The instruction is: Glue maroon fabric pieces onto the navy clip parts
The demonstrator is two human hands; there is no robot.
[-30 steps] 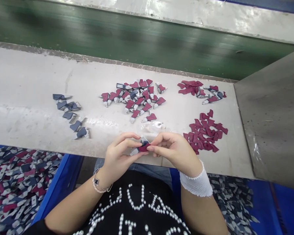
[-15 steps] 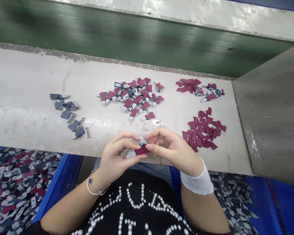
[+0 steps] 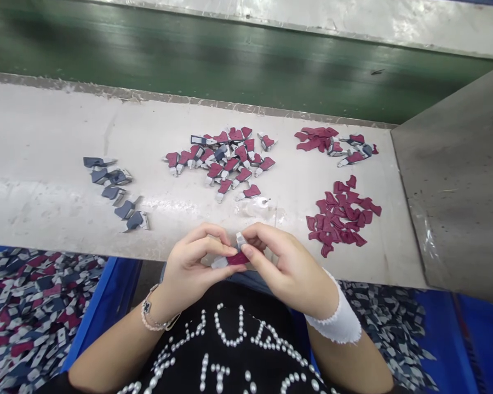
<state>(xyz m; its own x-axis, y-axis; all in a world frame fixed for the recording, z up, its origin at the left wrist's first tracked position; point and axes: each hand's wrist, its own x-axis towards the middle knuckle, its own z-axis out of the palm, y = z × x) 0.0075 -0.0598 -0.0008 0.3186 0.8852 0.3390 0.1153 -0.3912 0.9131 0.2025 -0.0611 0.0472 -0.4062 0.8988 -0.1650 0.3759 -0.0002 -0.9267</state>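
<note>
Head cam: L hand (image 3: 195,262) + R hand (image 3: 283,262) meet at near edge of pale worktop (image 3: 45,180), both on one maroon/grey part (image 3: 237,258). Part is approx. mid-frame, low, between the hands; one pale tip pokes up, another points L. L thumb and fingertips pinched on part, L side, gap narrow. R thumb + index pinched on its R end; other R fingers curled, partly hidden. Can't tell how maroon face sits, fingers in way.

Beyond hands, ctr: maroon-faced cluster (image 3: 230,164), some blue showing. Far L: blue-grey parts (image 3: 125,209), loose diagonal line. R: loose maroon pcs (image 3: 337,213); behind, second maroon pile (image 3: 318,139) w/ few grey/maroon parts (image 3: 355,157) just beside.

Below worktop: L blue bin (image 3: 102,306), mixed parts (image 3: 36,317); R blue bin (image 3: 447,323), grey parts (image 3: 394,328). White band (image 3: 334,314) on R wrist.
</note>
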